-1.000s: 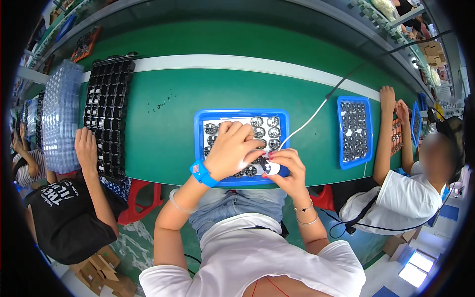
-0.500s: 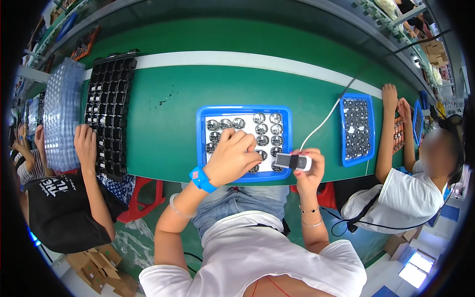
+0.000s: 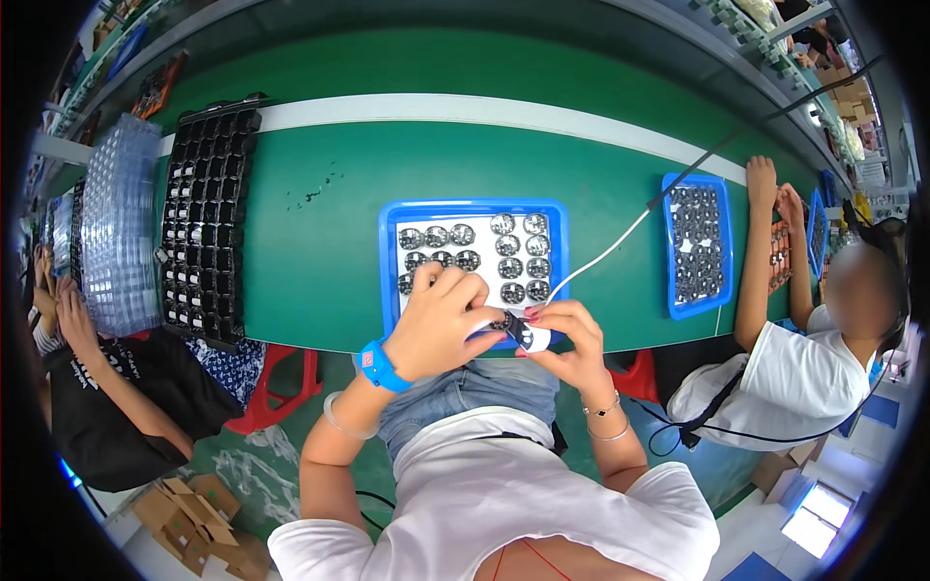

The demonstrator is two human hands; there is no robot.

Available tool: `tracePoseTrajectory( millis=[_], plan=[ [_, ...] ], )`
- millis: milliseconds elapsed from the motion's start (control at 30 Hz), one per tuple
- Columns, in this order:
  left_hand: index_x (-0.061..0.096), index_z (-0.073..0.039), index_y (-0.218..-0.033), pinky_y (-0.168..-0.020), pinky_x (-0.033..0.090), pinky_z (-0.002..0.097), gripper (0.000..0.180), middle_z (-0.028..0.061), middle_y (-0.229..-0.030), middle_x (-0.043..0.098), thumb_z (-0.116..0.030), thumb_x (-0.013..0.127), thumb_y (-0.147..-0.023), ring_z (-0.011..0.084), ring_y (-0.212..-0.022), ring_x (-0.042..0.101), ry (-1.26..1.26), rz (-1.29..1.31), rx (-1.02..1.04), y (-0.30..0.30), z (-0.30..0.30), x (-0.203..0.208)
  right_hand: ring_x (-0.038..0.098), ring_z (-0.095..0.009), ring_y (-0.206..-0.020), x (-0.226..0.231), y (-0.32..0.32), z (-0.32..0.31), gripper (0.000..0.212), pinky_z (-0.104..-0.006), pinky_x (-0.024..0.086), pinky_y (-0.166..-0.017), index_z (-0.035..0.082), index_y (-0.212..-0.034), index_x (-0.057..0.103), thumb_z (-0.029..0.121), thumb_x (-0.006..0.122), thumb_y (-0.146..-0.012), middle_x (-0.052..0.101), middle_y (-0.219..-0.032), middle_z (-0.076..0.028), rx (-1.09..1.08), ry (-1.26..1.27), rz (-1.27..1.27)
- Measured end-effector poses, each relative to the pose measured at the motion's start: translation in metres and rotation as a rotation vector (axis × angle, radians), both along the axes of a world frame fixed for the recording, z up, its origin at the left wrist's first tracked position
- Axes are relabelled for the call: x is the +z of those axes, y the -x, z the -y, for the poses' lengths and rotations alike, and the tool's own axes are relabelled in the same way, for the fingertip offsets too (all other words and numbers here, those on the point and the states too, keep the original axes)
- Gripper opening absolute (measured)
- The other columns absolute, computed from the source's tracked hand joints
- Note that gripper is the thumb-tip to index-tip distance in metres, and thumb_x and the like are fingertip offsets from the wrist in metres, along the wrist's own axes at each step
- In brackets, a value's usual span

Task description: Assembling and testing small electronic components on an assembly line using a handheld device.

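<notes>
Over the front of a blue tray [image 3: 389, 247], my left hand [image 3: 438, 324] is closed, pinching a small round circuit board [image 3: 502, 323] between thumb and fingers. My right hand [image 3: 575, 341] grips a white handheld device [image 3: 536, 339] with a dark band, its end against or very close to that board. A white cable [image 3: 610, 250] runs up and right from the device. Several round, dark and silvery boards [image 3: 509, 268] lie in groups on the tray's white liner. My left hand covers part of the tray's lower left.
A black compartment tray [image 3: 208, 223] and stacked clear plastic trays [image 3: 121, 223] stand on the left. Another blue tray [image 3: 670, 247] of round parts lies to the right. Co-workers sit on both sides. Dark bits [image 3: 312, 196] are scattered on the green table.
My right hand has moved left and turned the device toward my left hand. A round board now shows in my left fingers. The left co-worker's hand has left the black tray.
</notes>
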State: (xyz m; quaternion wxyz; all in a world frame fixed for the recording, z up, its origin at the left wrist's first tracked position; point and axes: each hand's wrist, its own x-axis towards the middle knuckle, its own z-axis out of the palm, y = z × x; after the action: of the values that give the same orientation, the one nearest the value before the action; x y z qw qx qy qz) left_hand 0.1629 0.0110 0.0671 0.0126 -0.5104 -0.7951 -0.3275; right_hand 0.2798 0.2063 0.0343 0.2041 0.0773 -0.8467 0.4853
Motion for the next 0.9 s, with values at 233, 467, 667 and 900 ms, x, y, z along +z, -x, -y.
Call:
tracePoseTrajectory(
  millis=[233,467,667,900],
  plan=[
    [0.07,-0.02,-0.079,-0.083,0.033,0.0384,0.009,-0.0015,-0.079,0.043,-0.021,0.073,-0.07,0.0174,-0.083,0.047,0.021,-0.02,-0.052,-0.012,-0.008,-0.006,0.065,-0.027,-0.093,-0.003,-0.006,-0.032,0.046,-0.039,0.054,-0.081,0.001,-0.101,0.06,0.012,0.085,-0.065,0.057,-0.098,-0.011,-0.021,0.223,0.12],
    [0.07,-0.018,-0.083,-0.083,0.033,0.0379,0.012,-0.0005,-0.08,0.044,-0.02,0.072,-0.072,0.0175,-0.084,0.047,0.047,-0.053,-0.04,-0.015,-0.011,-0.008,0.063,-0.024,-0.094,0.03,0.046,-0.02,0.048,-0.0368,0.053,-0.086,0.004,-0.108,0.053,0.007,0.082,-0.07,0.055,-0.105,-0.01,-0.065,0.336,-0.049],
    [0.071,-0.017,-0.086,-0.08,0.033,0.036,0.013,-0.0004,-0.08,0.047,-0.015,0.074,-0.073,0.0184,-0.079,0.048,-0.101,0.027,0.146,-0.004,0.009,-0.003,0.063,-0.026,-0.092,0.032,0.089,0.007,0.039,-0.0345,0.051,-0.079,0.003,-0.1,0.062,0.004,0.079,-0.065,0.065,-0.1,-0.011,-0.011,-0.043,-0.023],
    [0.071,-0.014,-0.09,-0.077,0.033,0.0347,0.014,0.0013,-0.08,0.049,-0.014,0.074,-0.075,0.0207,-0.079,0.049,-0.147,-0.011,0.42,0.03,0.024,0.004,0.063,-0.027,-0.092,0.025,0.094,0.01,0.041,-0.0346,0.051,-0.078,0.003,-0.1,0.062,0.006,0.081,-0.065,0.064,-0.1,-0.012,-0.009,-0.104,-0.025]
  ],
)
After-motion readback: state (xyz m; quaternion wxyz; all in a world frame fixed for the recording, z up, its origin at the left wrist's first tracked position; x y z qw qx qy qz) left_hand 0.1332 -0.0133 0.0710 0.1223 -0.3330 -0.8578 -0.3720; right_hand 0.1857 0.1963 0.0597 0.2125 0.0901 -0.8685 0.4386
